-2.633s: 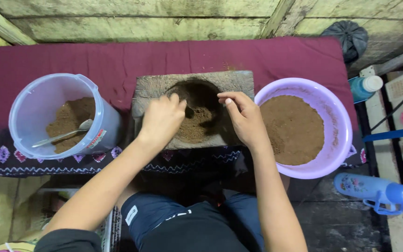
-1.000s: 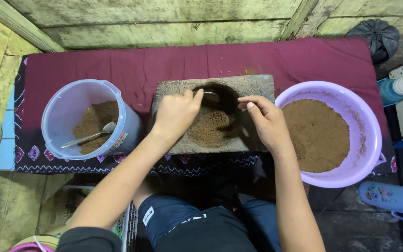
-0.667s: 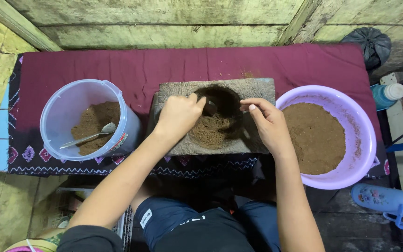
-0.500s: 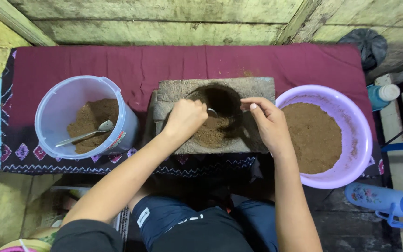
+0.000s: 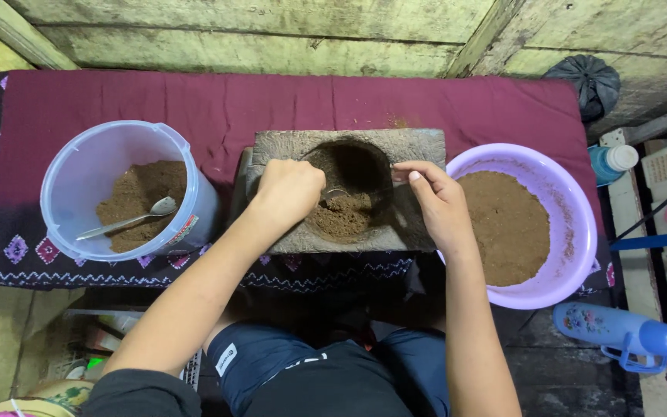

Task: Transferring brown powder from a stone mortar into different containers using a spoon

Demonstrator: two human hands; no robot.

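While I watch from above, left hand [image 5: 291,188] clenched on small metal spoon [image 5: 335,193] in grey stone mortar [image 5: 349,143] | right hand [image 5: 435,202] loose on its rim | brown powder [image 5: 343,218] still in hollow, purple plastic basin [image 5: 561,232] part-filled: I judge midway.

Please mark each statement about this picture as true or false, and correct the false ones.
1. The left hand holds a spoon inside the hollow of the grey stone mortar block. True; only the tip of the metal spoon shows.
2. The round lilac plastic basin on the right is empty. False: it holds brown powder.
3. A second metal spoon lies in the clear plastic bucket on the left. True.
4. The right hand is dipped into the lilac basin. False: it rests on the right edge of the stone block.
5. The containers stand on a green cloth. False: the cloth is dark red.
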